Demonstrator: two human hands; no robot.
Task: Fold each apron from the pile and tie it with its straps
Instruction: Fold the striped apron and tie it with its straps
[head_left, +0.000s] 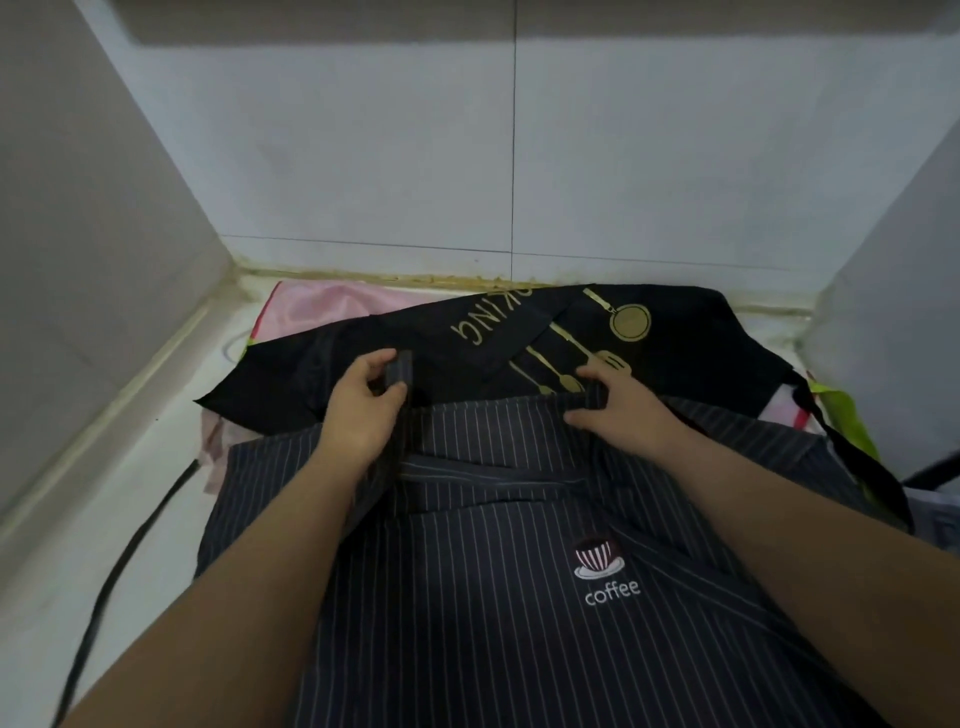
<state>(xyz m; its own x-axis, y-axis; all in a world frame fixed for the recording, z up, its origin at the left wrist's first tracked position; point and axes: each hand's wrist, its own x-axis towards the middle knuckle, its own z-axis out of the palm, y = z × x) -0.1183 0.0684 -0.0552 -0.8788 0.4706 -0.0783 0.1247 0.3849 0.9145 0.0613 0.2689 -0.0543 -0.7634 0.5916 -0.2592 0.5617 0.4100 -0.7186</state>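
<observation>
While flat, apron top (493, 413) in both hands (358, 410) (618, 410)

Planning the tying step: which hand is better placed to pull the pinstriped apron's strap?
Probably left: the left hand pinches the dark striped fabric strap, while the right hand holds the top edge of the dark pinstriped fabric apron.

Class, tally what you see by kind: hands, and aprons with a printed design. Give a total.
Hands: 2, left hand and right hand
Printed aprons: 2, striped apron and black apron
Total: 4
</observation>
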